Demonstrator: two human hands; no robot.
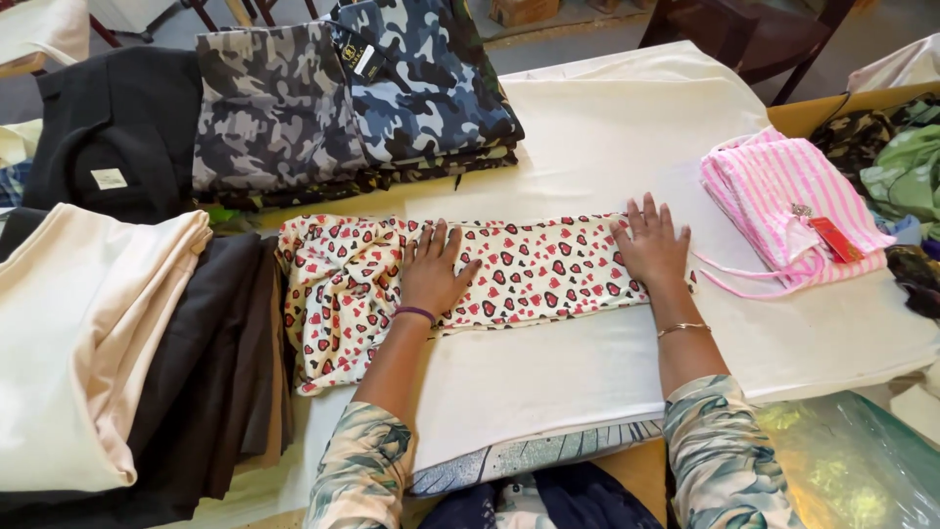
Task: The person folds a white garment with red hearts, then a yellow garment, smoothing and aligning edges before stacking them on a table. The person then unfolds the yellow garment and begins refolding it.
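The counter (587, 127) is covered by a smooth white cloth. At its far left corner, camouflage trousers (343, 98) are stacked; at its right edge, a pink striped garment (774, 196) is bunched. Along the middle, a soft heart-printed garment (529, 269) is folded into a long band, pressed flat under the left hand (433, 274) and right hand (651, 250), each grip spread apart, clasping nothing.

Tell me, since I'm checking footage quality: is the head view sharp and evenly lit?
Head view: soft, even light, no glare; the heart-print garment and both flat hands, left hand and right hand, look sharp; shadows are faint; the frame edges bend slightly; the plastic bag is blurrier.
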